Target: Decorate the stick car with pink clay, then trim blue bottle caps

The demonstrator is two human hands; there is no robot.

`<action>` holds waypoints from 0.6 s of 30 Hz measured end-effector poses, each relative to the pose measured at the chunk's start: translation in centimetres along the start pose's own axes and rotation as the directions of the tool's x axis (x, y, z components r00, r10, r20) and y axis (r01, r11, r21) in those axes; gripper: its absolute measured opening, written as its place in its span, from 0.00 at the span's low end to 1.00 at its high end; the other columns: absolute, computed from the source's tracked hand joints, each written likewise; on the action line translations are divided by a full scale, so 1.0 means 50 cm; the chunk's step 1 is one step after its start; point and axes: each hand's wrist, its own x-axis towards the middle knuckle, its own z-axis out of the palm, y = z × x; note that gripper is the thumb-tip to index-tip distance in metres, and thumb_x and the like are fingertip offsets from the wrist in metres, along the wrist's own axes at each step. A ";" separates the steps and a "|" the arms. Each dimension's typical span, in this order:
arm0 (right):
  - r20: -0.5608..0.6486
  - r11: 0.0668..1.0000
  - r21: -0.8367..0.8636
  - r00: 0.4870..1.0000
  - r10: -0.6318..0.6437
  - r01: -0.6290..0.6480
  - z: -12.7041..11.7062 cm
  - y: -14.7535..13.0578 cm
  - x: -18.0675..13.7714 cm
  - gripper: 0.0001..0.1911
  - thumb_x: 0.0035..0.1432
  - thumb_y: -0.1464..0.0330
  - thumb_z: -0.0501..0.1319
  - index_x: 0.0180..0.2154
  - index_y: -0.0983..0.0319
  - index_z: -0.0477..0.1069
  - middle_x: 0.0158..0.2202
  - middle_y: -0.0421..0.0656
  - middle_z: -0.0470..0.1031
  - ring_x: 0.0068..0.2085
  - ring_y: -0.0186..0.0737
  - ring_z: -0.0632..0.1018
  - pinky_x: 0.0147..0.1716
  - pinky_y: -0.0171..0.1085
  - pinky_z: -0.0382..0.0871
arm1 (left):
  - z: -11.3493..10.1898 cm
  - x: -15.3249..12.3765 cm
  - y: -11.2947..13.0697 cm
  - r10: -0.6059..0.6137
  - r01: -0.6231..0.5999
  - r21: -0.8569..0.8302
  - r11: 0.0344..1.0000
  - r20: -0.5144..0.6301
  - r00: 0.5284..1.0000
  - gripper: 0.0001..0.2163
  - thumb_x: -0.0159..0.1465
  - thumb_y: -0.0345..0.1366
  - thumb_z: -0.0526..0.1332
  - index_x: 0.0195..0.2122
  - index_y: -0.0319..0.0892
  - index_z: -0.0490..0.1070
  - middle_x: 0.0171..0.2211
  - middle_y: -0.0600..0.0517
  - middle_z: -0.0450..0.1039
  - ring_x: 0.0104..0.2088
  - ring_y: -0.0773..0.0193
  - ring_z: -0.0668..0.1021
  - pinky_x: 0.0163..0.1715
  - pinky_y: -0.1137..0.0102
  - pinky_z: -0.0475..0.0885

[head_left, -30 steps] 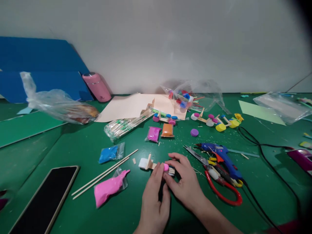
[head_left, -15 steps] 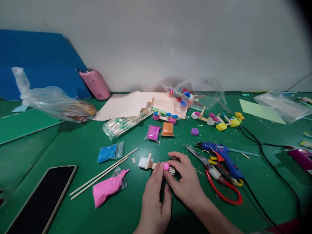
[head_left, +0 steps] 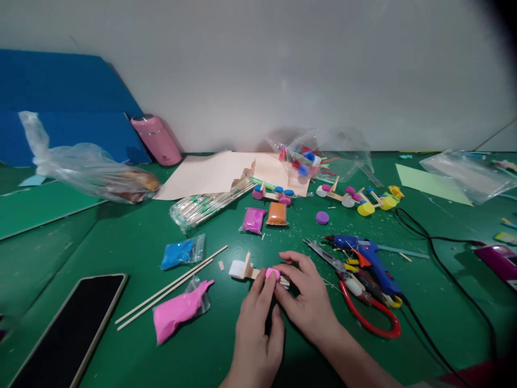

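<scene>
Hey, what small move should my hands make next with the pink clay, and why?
Probably a light press on the pink clay, since the left hand touches it and the right hand is close beside it.

Pink bottle — dark-screened phone, blue board

Obstacles rightward: glue gun, scissors (seemingly touching)

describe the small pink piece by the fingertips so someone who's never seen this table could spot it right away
On the green table, look to the bottom middle for the left hand and right hand. Between them, touched by the left, is the small pink piece. It is rounded and bare, unlike the bigger pink lump in the clear bag off to the left.
</scene>
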 end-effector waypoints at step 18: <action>-0.039 0.998 -0.055 0.999 0.011 -0.014 0.002 -0.007 0.000 0.10 0.52 0.66 0.57 0.38 0.59 0.70 0.44 0.47 0.65 0.45 0.44 0.68 0.42 0.43 0.65 | -0.001 -0.003 0.002 -0.046 0.045 -0.058 0.997 -0.024 0.999 0.27 0.57 0.27 0.52 0.58 0.45 0.47 0.54 0.44 0.62 0.52 0.57 0.66 0.47 0.62 0.66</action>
